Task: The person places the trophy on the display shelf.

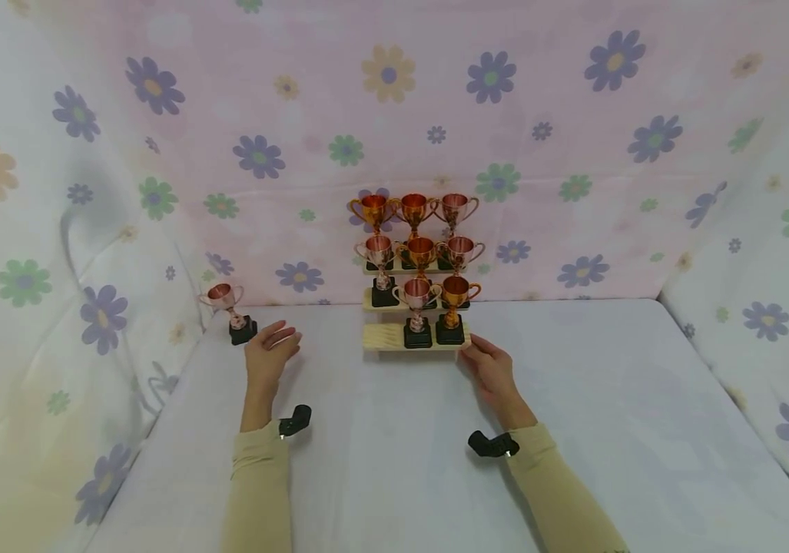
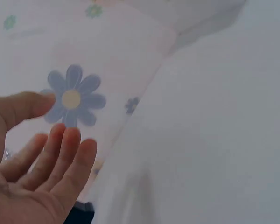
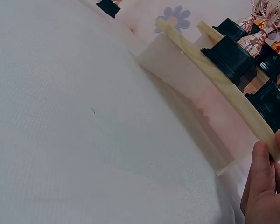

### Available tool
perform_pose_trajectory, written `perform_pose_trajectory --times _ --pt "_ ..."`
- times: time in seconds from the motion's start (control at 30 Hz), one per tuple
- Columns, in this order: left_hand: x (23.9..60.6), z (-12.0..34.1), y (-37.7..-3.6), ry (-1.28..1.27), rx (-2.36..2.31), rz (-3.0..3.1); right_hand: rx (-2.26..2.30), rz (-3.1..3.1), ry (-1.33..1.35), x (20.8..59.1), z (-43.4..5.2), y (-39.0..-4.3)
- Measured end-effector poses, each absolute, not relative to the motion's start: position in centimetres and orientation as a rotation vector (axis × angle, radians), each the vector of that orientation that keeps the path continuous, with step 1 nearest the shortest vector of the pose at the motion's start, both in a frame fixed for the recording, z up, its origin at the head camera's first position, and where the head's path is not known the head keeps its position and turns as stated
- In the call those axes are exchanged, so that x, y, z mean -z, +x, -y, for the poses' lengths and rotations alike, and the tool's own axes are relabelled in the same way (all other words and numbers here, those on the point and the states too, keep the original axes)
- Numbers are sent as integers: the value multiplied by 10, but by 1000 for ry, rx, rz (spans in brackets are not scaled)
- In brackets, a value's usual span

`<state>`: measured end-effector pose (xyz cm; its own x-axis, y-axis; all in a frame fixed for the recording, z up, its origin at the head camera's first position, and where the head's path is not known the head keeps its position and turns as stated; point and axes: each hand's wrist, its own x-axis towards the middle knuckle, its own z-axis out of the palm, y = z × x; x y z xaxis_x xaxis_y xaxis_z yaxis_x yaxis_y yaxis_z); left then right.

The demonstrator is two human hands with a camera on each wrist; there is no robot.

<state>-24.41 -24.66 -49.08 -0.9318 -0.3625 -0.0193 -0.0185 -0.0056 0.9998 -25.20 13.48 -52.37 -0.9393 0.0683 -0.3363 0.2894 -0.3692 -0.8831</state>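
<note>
A three-step wooden display stand point(image 1: 383, 336) holds several small trophy cups on black bases, some gold, some rose-gold. At the right end of its lowest step, my right hand point(image 1: 496, 375) pinches the board; in the right wrist view the thumb lies above the board point(image 3: 224, 86) and fingers below it. On that step stand a rose-gold trophy point(image 1: 418, 293) and a gold trophy point(image 1: 456, 292). A lone rose-gold trophy point(image 1: 223, 296) stands on the table at the left. Just right of it is my left hand point(image 1: 272, 353), fingers loosely bent and holding nothing.
A white-covered table point(image 1: 380, 445) lies under everything. Behind the stand rises a pink flowered cloth point(image 1: 311, 153), with white flowered cloth at both sides. Each wrist wears a black camera, such as the one at the left wrist point(image 1: 295, 420).
</note>
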Motion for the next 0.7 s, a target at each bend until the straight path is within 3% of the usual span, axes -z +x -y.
perform_pose_trajectory --times 0.47,0.7 --pt "457 310 -256 854 1696 1947 2445 -1688 448 522 -136 -251" --pt "449 330 -270 827 1684 2050 2429 -1697 458 521 -136 -250"
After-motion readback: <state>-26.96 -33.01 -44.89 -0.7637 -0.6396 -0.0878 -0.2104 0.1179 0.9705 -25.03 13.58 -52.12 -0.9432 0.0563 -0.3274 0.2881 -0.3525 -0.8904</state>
